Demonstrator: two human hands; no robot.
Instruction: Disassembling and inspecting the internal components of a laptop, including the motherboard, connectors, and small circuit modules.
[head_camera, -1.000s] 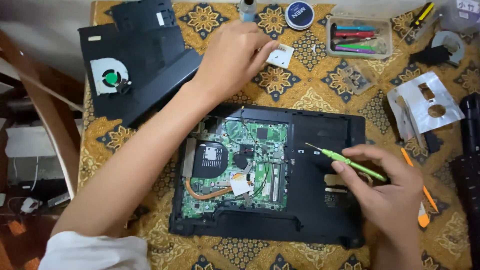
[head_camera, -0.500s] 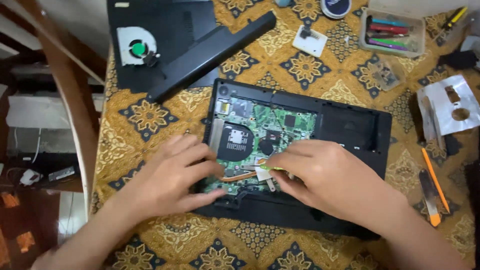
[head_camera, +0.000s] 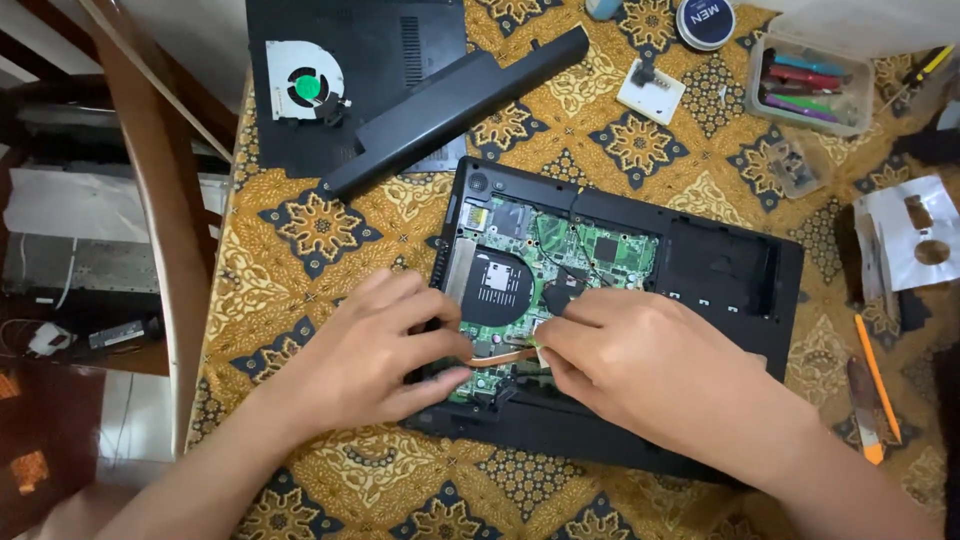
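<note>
Both hands (head_camera: 370, 365) (head_camera: 640, 365) hide the laptop's (head_camera: 720, 270) lower circuit board.

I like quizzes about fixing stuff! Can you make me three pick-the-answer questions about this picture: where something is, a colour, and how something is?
1. Where is the loose fan?
A. on the black cover, far left
B. inside the laptop
C. in a hand

2. What colour is the fan's middle?
A. red
B. green
C. white

3. How is the laptop?
A. closed up
B. opened, circuit board showing
C. wrapped

Answers: 1 A, it lies on the black cover. 2 B, its hub is green. 3 B, the left hand and right hand reach its bare green board.
</note>
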